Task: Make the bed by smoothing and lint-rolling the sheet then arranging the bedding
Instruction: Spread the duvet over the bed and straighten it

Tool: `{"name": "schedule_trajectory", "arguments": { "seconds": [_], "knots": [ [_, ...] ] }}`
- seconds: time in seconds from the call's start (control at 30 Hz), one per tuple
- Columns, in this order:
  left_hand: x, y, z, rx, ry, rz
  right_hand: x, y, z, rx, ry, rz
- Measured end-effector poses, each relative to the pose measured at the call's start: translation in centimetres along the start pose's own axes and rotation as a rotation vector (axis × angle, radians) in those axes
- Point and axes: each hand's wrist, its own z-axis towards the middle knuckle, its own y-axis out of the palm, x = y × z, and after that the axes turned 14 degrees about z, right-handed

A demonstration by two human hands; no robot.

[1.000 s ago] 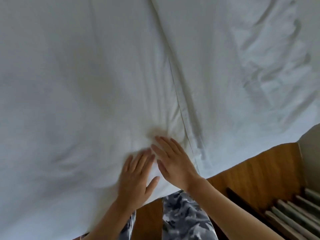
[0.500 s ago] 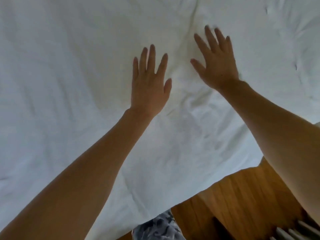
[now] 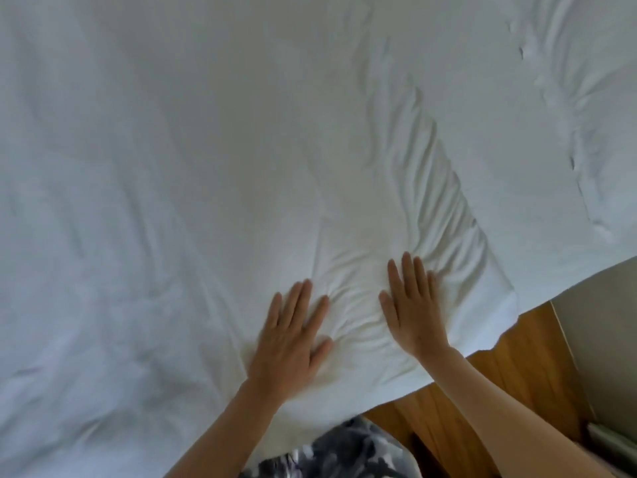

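Left hand [image 3: 287,343] and right hand [image 3: 412,305] are pressing flat, fingers straight, on white sheet [image 3: 206,167] near bed's edge. Smoothing step underway; next: pushing bunched wrinkles [image 3: 434,201] outward.

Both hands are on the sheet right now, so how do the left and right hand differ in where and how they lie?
The left hand lies nearer the person; the right hand reaches farther up the sheet. The right hand's fingertips meet a long fan of wrinkles; the left hand borders only the short creases between the hands. Both press flat, fingers straight, with no grip on the fabric.
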Motion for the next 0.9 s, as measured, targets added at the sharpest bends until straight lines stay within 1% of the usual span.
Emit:
{"name": "schedule_trajectory", "arguments": {
  "seconds": [0.07, 0.13, 0.2, 0.23, 0.3, 0.37, 0.43, 0.5, 0.53, 0.57, 0.67, 0.83, 0.9],
  "knots": [
    [0.0, -0.5, 0.2, 0.037, -0.007, -0.075, -0.9, -0.8, 0.4, 0.104, -0.042, 0.055],
    [-0.5, -1.6, 1.6, 0.195, -0.096, -0.169, -1.9, -1.9, 1.7, 0.332, -0.135, 0.132],
    [-2.1, -3.2, 5.0, 0.353, -0.217, -0.192, -3.5, -3.1, 4.9, 0.538, -0.194, 0.170],
    [-3.1, -4.0, 7.3, 0.386, -0.269, -0.164, -4.0, -3.9, 7.4, 0.588, -0.197, 0.173],
    [-5.1, -5.3, 12.3, 0.385, -0.362, -0.080, -4.4, -6.3, 13.4, 0.622, -0.173, 0.145],
    [-6.9, -6.4, 17.1, 0.337, -0.484, -0.021, -4.2, -9.7, 20.0, 0.545, -0.040, 0.152],
    [-7.8, -6.8, 20.4, 0.264, -0.555, 0.017, -2.6, -12.6, 25.0, 0.370, 0.092, 0.210],
    [-7.6, -6.0, 20.9, 0.176, -0.550, 0.053, -0.9, -13.3, 26.4, 0.117, 0.100, 0.296],
    [-7.0, -4.9, 20.5, 0.146, -0.522, 0.075, 0.1, -12.7, 25.8, 0.033, 0.078, 0.283],
    [-6.0, -3.9, 19.6, 0.119, -0.506, 0.097, 1.1, -11.9, 24.6, 0.004, 0.065, 0.258],
    [-2.4, -1.6, 16.5, 0.095, -0.544, 0.069, 3.2, -9.8, 20.1, 0.021, 0.116, 0.287],
    [0.6, -1.2, 11.6, 0.124, -0.570, 0.010, 6.7, -10.1, 15.0, -0.040, 0.324, 0.329],
    [1.4, -0.8, 9.5, 0.154, -0.589, 0.003, 8.0, -10.0, 12.2, -0.059, 0.394, 0.403]
  ]
}}
